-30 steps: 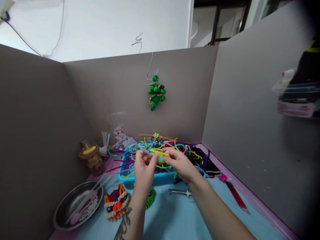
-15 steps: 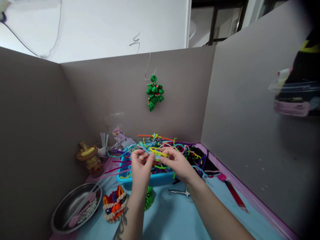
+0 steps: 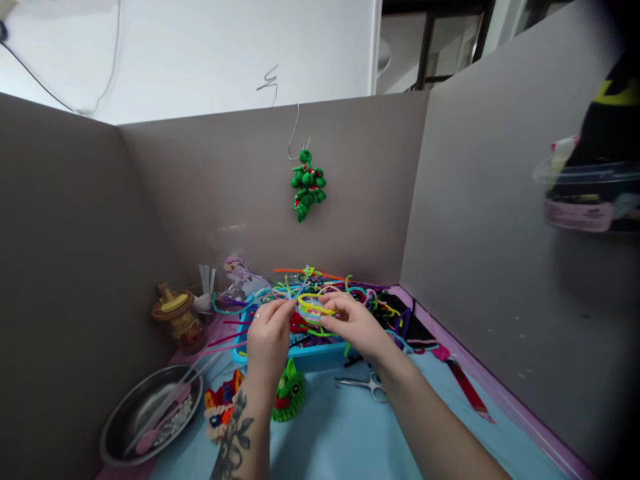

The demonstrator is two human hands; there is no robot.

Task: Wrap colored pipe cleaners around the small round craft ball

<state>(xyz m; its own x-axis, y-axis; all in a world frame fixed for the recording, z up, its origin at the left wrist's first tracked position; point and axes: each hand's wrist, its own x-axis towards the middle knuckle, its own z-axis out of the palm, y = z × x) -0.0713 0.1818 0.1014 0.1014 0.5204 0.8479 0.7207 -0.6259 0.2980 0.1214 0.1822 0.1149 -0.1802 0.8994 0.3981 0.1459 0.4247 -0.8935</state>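
Observation:
In front of me, above a blue tray, my right hand pinches a ring of coiled pipe cleaner, yellow with paler coloured strands. My left hand is closed at the ring's left side, thumb and fingertips pressed together on what looks like a thin light blue pipe cleaner; the exact grip is partly hidden. Many loose pipe cleaners in mixed colours fill the tray behind both hands. A green fuzzy figure with a dark eye sits on the table beside my left wrist.
Scissors lie near my right forearm. At left are a steel bowl with a pink spoon and white beads, an orange-and-cream fuzzy piece and a brown-lidded jar. A green ornament hangs from a wire. Grey panels surround the table.
My left hand has turned and shifted slightly left and down from the ring, uncovering more of the green figure. The right hand stays on the ring.

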